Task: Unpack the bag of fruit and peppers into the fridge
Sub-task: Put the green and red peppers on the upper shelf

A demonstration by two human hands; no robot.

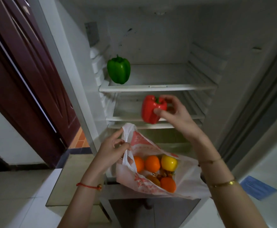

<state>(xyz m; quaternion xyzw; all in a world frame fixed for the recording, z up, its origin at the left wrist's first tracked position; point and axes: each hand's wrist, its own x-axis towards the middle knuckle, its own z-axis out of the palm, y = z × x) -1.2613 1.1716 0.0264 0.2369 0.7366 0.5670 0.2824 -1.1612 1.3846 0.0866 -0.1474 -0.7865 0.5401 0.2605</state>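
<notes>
My right hand [172, 111] gripped the red pepper [153, 109] between thumb and fingers, raised in front of the fridge's middle shelf [126, 119], judged its likely destination. My left hand [113, 145] pinched the bag [151, 183] by its handle to keep the mouth open for the next reach. Oranges [152, 162] and a yellow pepper [169, 162] remained inside. The green pepper [118, 69] stood on the upper shelf [167, 87], against the left wall.

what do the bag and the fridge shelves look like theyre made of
Bag: thin plastic film, white with red print, crumpled and slightly see-through. Upper shelf: likely a clear pane, glass or plastic, in a white plastic frame; the level below shows through it.
</notes>
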